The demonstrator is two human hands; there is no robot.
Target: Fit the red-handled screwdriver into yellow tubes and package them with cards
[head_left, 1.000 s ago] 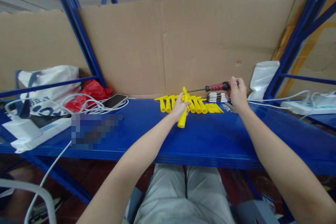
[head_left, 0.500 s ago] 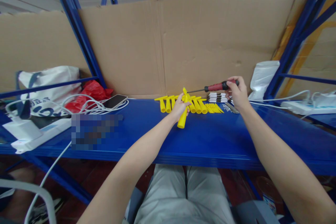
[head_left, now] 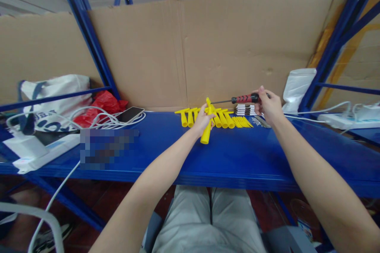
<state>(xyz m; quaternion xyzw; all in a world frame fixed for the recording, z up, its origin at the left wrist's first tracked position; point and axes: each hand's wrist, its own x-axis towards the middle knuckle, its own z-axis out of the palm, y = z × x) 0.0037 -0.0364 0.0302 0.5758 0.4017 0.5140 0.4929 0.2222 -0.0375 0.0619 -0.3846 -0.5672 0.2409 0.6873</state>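
Note:
My left hand (head_left: 203, 121) is closed around a yellow T-shaped plastic handle (head_left: 205, 136), its wide round end tilted down toward me. In my right hand (head_left: 268, 106) is a screwdriver (head_left: 244, 99) with a red and black grip, held level at its butt end. The shaft points left, and its tip meets the head of the yellow handle, though the exact contact is too small to make out. Behind my left hand lies a row of similar yellow handles (head_left: 223, 120). Flat yellow pieces (head_left: 242, 122) fan out to their right.
Stacked small white-and-dark packs (head_left: 246, 109) and tiny metal parts (head_left: 257, 121) lie near my right hand. A phone (head_left: 130, 114), white cables, a red bag (head_left: 108, 104) and a power strip (head_left: 56, 150) are at left. Cardboard (head_left: 142, 51) walls the back of the blue table (head_left: 166, 154).
My right hand has turned slightly on the screwdriver, and the grip shows a different side with dark markings. My left hand and the yellow handle have barely moved.

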